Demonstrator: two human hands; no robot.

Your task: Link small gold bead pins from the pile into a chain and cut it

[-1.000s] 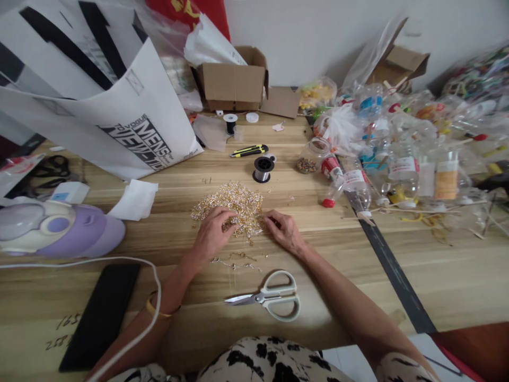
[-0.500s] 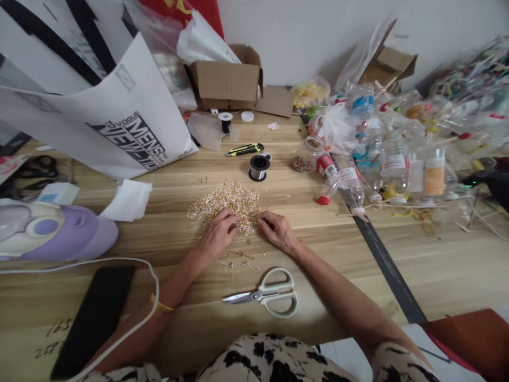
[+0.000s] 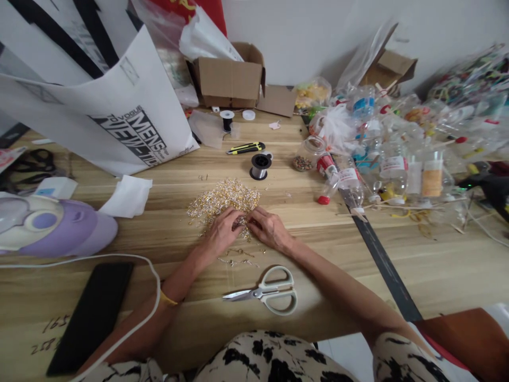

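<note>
A pile of small gold and silver jewellery pieces [image 3: 225,197] lies on the wooden table. At its near edge my left hand [image 3: 226,229] has its fingers curled in, fingertips among the pieces. My right hand [image 3: 267,227] meets it from the right, thumb and fingers pinched together. What either hand holds is too small and too covered to make out. Just below the hands are a short gold chain [image 3: 239,252] and a silver chain [image 3: 238,262]. Nearer to me lie scissors [image 3: 262,292] with pale handles, blades pointing left.
Behind the pile are a spool of silver wire [image 3: 260,167], a yellow-black utility knife [image 3: 245,148] and a black spool [image 3: 227,122]. Plastic bottles [image 3: 392,164] crowd the right. A white bag [image 3: 159,116], a purple device [image 3: 71,225] and a black phone [image 3: 93,315] are at left; a white cable crosses my left forearm.
My right hand has moved left, and its fingertips are now close to those of my left hand. My left hand stays at the pile's near edge. The view has shifted slightly.
</note>
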